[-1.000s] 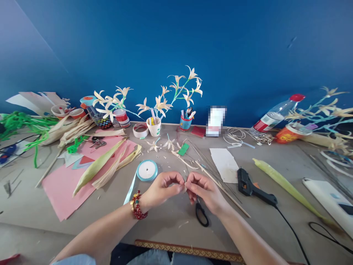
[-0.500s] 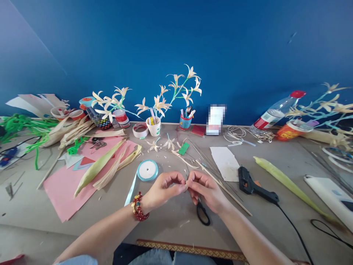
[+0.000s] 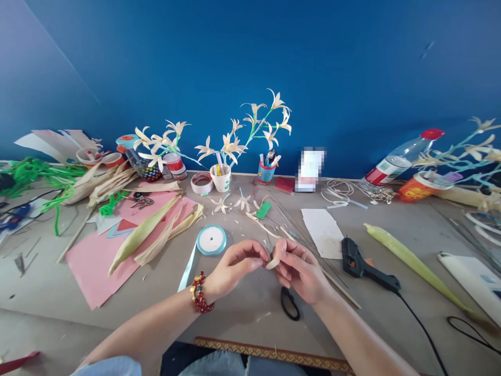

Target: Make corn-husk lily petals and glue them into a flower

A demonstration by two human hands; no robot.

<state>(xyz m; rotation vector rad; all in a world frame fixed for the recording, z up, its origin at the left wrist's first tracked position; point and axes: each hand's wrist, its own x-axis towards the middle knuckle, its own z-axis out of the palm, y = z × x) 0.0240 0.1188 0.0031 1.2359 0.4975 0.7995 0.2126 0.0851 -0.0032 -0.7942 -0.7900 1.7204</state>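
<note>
Both hands meet low over the middle of the table. My right hand [image 3: 299, 269] is closed, with a small pale curved petal [image 3: 273, 263], like a strip of corn husk, pinched between thumb and fingers. At the petal's left end, my left hand [image 3: 238, 266] has its fingers curled and the thumb and index fingertips closed on or against it; their exact contact is partly hidden. Below the hands show the black handles of scissors [image 3: 290, 304], their blades mostly covered. A roll of light blue ribbon [image 3: 212, 240] lies left of my left hand. Two pale husk flowers [image 3: 243, 200] rest beyond.
A black glue gun [image 3: 368, 269] with its cord lies to the right, near white paper [image 3: 323, 232] and a green husk [image 3: 410, 263]. Husks lie on pink paper [image 3: 90, 271] at left. Cups with husk flowers [image 3: 221, 178] and a bottle [image 3: 403, 162] stand along the blue wall.
The pale petal now shows plainly between my fingertips, where it was mostly hidden. My right hand has turned a little and its fingers have spread slightly. The view has shifted slightly.
</note>
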